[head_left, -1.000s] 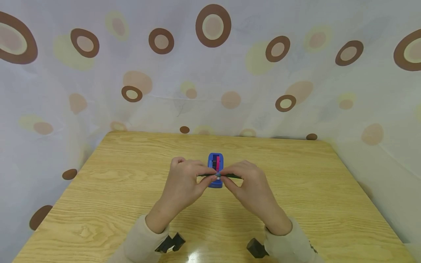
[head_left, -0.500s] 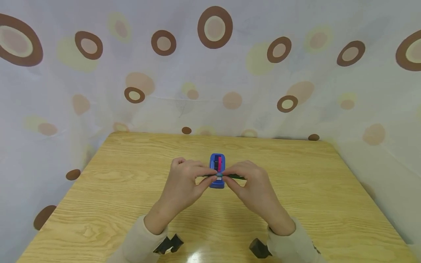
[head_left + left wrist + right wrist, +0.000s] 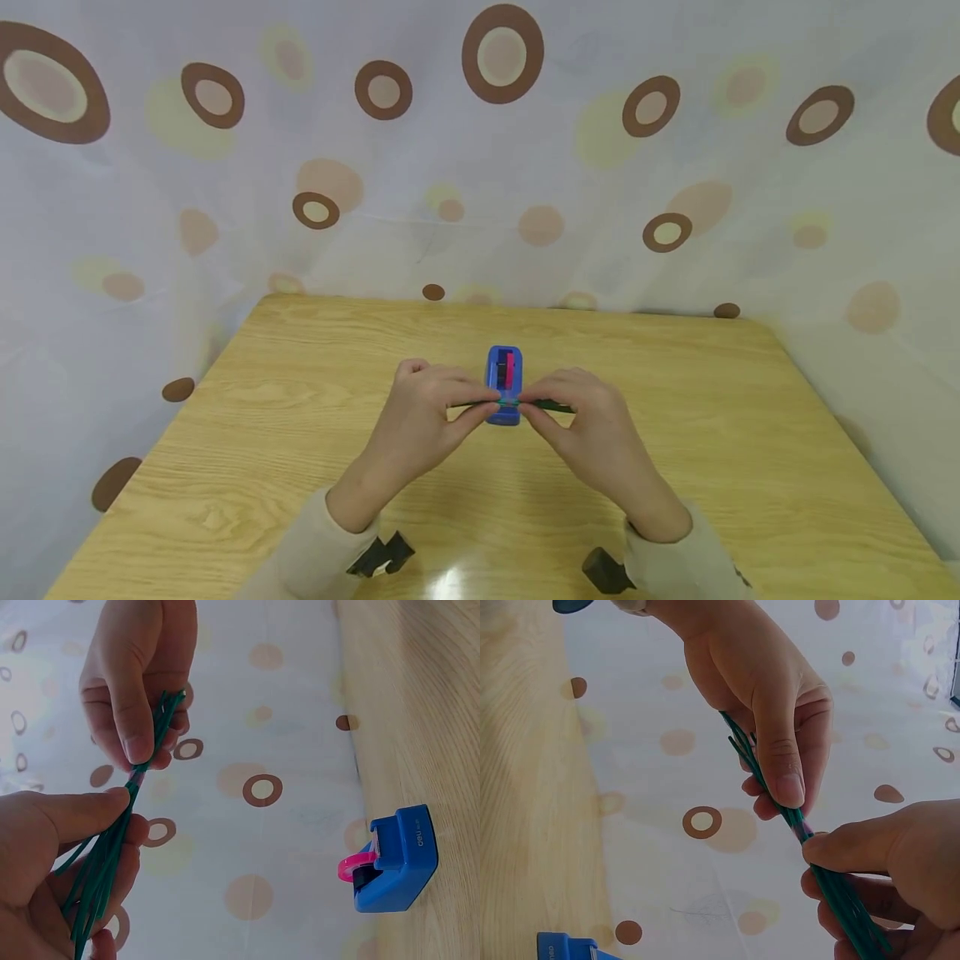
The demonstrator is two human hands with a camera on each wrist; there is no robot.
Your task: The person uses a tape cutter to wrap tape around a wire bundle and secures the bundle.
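Observation:
Both hands pinch a bundle of thin green strips (image 3: 105, 859) between thumb and fingers, held above the table. A pinkish-purple band (image 3: 136, 778) wraps the bundle in the gap between the two thumbs. My left hand (image 3: 427, 408) grips it on one side of the band and my right hand (image 3: 585, 425) on the other. Loose strip ends fan out across the fingers in both wrist views. Just behind the hands in the head view stands a blue tape dispenser (image 3: 492, 367) with a pink roll core (image 3: 510, 371); the fingertips and bundle partly cover it.
The wooden table (image 3: 337, 350) reaches back to a pale curtain (image 3: 420, 167) printed with brown and beige circles. Black wrist devices (image 3: 607, 572) hang under both beige sleeves (image 3: 678, 554) near the front.
The gap between the two hands' fingertips has widened slightly, showing more of the bundle. The whole head view has shifted a little. Both hands keep their grip.

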